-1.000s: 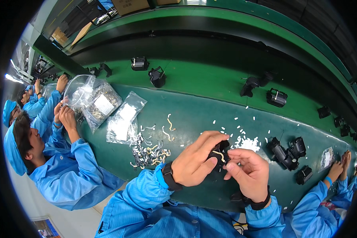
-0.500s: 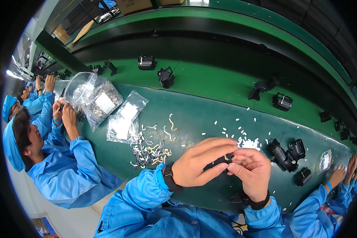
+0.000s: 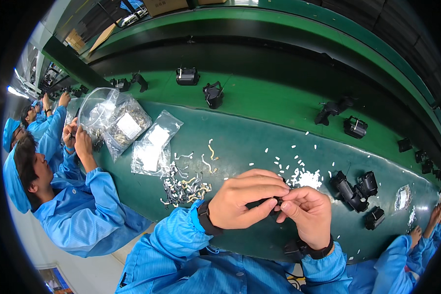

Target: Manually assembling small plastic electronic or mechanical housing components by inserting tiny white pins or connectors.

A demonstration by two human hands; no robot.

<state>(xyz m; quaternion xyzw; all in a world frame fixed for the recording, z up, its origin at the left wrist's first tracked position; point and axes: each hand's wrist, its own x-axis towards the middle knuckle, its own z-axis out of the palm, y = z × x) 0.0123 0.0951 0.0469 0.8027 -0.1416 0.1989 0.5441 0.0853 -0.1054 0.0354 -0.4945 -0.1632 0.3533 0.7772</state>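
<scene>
A small black plastic part [image 3: 257,202] is held between my two hands above the table, mostly covered by my fingers. My left hand [image 3: 242,198] wraps round it from the left, thumb underneath and fingers over the top. From the right, my right hand [image 3: 308,213] pinches its end between thumb and fingertips. Just beyond my hands lies a pile of small white pieces [image 3: 306,179], with more scattered around. Left of my left hand is a heap of short cables [image 3: 184,190] with connectors, some grey, some yellowish. Whether a cable sits in the black part is hidden.
Black housings [image 3: 350,191] stand right of my hands. Beyond the green table [image 3: 230,132], a green conveyor [image 3: 264,105] carries black assemblies [image 3: 213,94]. Clear bags [image 3: 127,122] lie at the left, beside a co-worker in blue [image 3: 83,206]. Other hands [image 3: 438,211] work at the far right.
The black assemblies on the conveyor have shifted right. My hands have turned the black part slightly, and my right fingers now cover more of its end. A co-worker's hand at right has drawn back.
</scene>
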